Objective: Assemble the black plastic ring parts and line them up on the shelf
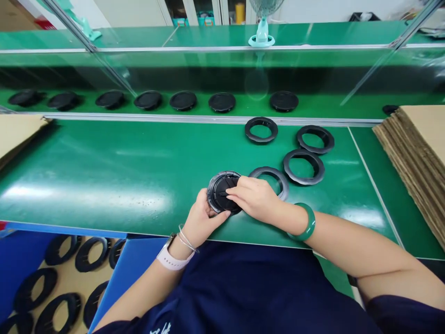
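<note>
A round black plastic part (219,194) with a ribbed outer rim is tilted up at the front of the green bench. My left hand (203,220) grips it by its lower left edge, thumb in front and fingers behind. Across its face, my right hand (255,197) has its fingertips pinched at a small raised bar near the centre; whether they grip the bar is hard to see. Just behind my right hand lies a black ring (274,174), partly covered by it. More black rings (304,167) rest flat to the right.
Behind a metal rail, several black discs (183,100) sit in a row on a green strip. Stacked cardboard (413,162) stands at the right, with another cardboard piece (17,132) at the left. Below left, a blue bin (120,278) holds several black rings. A small fan (262,32) stands beyond.
</note>
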Demonstrator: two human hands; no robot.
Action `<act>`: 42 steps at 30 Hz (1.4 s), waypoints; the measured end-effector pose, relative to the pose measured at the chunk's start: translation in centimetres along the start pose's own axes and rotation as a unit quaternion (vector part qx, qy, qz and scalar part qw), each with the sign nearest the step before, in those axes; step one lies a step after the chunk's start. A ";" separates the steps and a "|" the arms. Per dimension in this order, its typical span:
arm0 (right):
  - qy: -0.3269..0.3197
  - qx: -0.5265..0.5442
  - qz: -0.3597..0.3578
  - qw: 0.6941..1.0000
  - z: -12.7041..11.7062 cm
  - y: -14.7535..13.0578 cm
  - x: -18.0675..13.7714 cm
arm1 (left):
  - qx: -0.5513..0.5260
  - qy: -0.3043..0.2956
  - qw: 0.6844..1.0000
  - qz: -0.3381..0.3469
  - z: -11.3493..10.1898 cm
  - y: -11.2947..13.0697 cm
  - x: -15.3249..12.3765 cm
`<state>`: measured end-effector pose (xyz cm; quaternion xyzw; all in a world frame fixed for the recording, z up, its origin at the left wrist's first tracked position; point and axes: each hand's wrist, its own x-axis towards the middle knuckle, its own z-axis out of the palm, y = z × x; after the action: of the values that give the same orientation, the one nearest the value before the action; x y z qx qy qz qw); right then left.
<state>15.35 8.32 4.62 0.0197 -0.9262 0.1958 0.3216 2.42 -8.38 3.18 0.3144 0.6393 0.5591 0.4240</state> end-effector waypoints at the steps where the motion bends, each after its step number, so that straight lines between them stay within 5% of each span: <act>1: -0.001 0.000 -0.005 1.000 0.0 -0.1 -0.1 | -0.001 0.002 1.000 -0.004 0.0 0.0 0.0; 16: -0.021 -0.093 -0.107 0.990 -0.2 -0.2 0.3 | -0.006 0.011 1.000 -0.004 0.0 -0.2 0.2; 29: -0.098 -0.054 -0.024 0.993 0.3 -0.5 0.1 | 0.065 0.024 0.997 0.024 0.2 -0.2 -0.1; 38: -0.161 -0.142 0.016 0.976 0.3 -2.2 0.7 | 0.044 0.019 0.999 0.015 0.3 -0.3 -0.1; 42: -0.079 -0.081 0.006 0.994 -0.7 -2.0 1.0 | 0.023 0.029 0.999 0.033 0.4 -0.2 -0.1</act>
<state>15.35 6.78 6.42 0.0036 -0.9617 0.1202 0.2464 2.81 -8.37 2.99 0.3289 0.6533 0.5666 0.3794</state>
